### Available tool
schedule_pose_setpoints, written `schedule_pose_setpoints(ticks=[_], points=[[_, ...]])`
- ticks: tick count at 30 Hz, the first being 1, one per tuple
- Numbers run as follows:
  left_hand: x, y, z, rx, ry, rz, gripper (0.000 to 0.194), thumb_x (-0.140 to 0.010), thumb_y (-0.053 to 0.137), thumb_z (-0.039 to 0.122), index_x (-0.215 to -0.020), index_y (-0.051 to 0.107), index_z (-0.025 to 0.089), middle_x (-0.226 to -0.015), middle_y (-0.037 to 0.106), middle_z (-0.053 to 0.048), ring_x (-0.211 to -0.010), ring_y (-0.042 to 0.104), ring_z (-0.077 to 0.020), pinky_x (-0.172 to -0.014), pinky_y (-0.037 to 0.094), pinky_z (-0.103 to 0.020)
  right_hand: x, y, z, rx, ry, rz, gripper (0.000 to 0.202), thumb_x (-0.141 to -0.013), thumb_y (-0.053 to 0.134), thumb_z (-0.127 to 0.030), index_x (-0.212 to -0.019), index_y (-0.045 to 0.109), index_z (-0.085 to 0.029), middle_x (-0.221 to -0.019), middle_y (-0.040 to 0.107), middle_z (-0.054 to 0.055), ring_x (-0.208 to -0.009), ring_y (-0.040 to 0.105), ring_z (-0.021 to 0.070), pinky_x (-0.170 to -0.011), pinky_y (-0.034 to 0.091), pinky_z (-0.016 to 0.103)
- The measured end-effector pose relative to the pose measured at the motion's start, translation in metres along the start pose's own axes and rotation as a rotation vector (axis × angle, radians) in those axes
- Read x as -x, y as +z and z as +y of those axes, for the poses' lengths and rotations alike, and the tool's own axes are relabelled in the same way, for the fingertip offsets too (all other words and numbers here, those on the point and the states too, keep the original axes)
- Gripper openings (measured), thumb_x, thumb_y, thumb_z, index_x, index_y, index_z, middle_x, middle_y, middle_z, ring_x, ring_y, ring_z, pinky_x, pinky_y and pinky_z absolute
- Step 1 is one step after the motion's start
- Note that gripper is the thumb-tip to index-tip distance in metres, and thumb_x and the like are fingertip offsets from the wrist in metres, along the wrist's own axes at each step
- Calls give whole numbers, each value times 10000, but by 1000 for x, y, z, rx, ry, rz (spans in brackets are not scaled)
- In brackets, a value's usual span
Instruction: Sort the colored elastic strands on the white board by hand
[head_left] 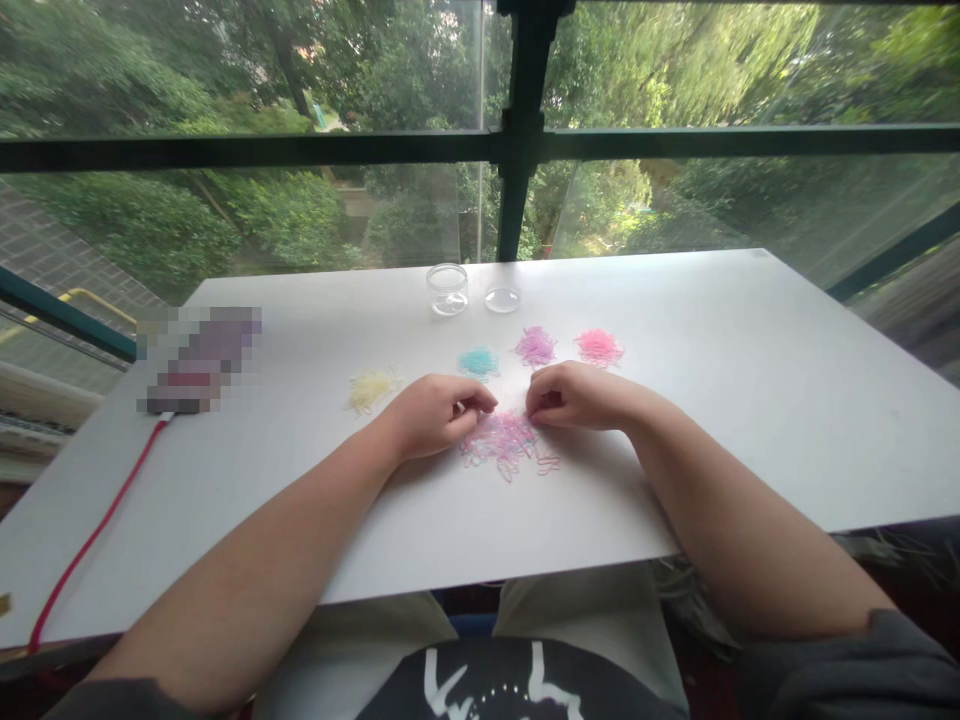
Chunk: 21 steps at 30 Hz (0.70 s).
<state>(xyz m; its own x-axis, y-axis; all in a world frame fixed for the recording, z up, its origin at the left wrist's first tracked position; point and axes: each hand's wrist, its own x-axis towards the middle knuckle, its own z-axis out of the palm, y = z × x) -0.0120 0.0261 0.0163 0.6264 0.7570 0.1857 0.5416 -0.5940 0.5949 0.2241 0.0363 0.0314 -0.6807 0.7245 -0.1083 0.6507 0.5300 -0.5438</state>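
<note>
A loose mixed pile of small rubber bands [501, 440], mostly pink and purple with some pale blue, lies in front of me. My left hand [442, 412] is at its upper left edge, fingers curled and thumb drawn in. On the opposite side my right hand [574, 397] pinches with its fingertips at the pile's right edge. Whatever is between the fingers of either hand is too small to make out. Behind the hands sit sorted heaps: yellow bands [373, 388], blue bands [478, 361], purple bands [535, 345] and pink bands [599, 346].
A clear open jar [448, 291] stands at the back of the white table [750, 400], with a clear lid [502, 298] beside it. At the left lies a blurred-out device [202, 360] with a red cable [97, 535]. Windows rise behind the table.
</note>
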Motion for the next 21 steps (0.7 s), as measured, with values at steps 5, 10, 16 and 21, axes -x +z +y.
schedule_pose_setpoints(ticks=[5, 10, 16, 21], points=[[0, 0, 1, -8, 2, -22, 261, -721, 491, 125, -902, 664, 198, -831, 685, 2, -689, 603, -100, -669, 477, -204, 2, -3, -1, -22, 46, 0, 138, -688, 533, -162, -768, 645, -173, -725, 638, 20, -606, 525, 107, -554, 373, 215], [0, 0, 1, -4, 15, -47, 264, -722, 493, 122, -909, 663, 199, -817, 683, 0, -675, 594, -103, -656, 471, -205, 6, -10, -4, -105, 31, 6, 104, -701, 520, -175, -749, 610, -156, -630, 572, 3, -550, 468, 91, -511, 340, 209], [1, 2, 3, 41, 45, -53, 257, -734, 496, 119, -920, 653, 201, -828, 678, -1, -669, 590, -98, -645, 470, -203, 5, -8, -9, -220, -39, 31, 62, -712, 507, -159, -728, 566, -152, -632, 540, -4, -560, 454, 85, -529, 351, 208], [-1, 5, 6, 109, 90, 8, 270, -742, 582, 296, -977, 626, 170, -908, 662, -49, -747, 603, -130, -652, 477, -227, -1, 3, -14, -309, -96, 68, 51, -736, 508, -172, -742, 553, -149, -632, 538, -4, -570, 457, 84, -535, 363, 207]])
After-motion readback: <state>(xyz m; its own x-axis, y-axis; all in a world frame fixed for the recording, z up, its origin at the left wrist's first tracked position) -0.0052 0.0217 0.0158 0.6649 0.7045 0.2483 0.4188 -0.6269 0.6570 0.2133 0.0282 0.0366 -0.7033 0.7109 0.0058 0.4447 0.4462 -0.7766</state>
